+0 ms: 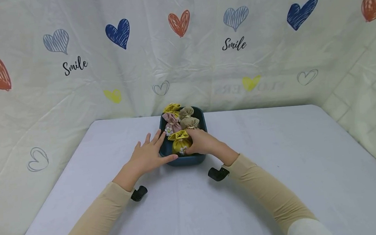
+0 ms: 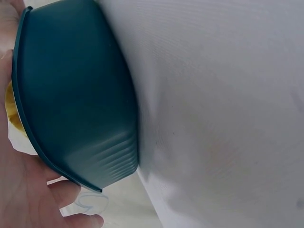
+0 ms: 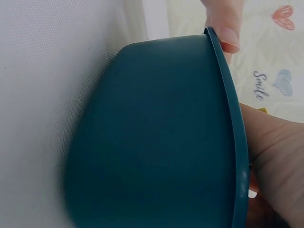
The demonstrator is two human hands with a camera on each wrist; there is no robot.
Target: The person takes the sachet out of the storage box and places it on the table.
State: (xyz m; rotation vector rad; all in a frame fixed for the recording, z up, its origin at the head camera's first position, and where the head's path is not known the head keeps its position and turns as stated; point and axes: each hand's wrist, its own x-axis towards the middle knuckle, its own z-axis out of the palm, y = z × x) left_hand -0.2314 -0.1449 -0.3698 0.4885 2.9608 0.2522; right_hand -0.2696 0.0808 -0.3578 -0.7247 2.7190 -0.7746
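Note:
A dark teal plastic basin (image 1: 186, 161) stands on the table, holding several small fabric drawstring pouches. At its near end lies a yellow pouch (image 1: 179, 145) with a small white flower, gripped from the right by my right hand (image 1: 205, 143), thumb in front and fingers behind. My left hand (image 1: 147, 154) rests at the basin's left rim with fingers spread and thumb along the near rim. Toward the back are a pink pouch (image 1: 172, 122), two beige pouches (image 1: 189, 123) and another yellow pouch (image 1: 172, 108). In the right wrist view the basin wall (image 3: 156, 133) hides most of the right fingers.
A white cloth covers the table (image 1: 279, 169). Behind it hangs a pale curtain (image 1: 210, 67) printed with hearts and words, close to the basin's far end. Small black wrist cameras (image 1: 218, 174) sit under both sleeves.

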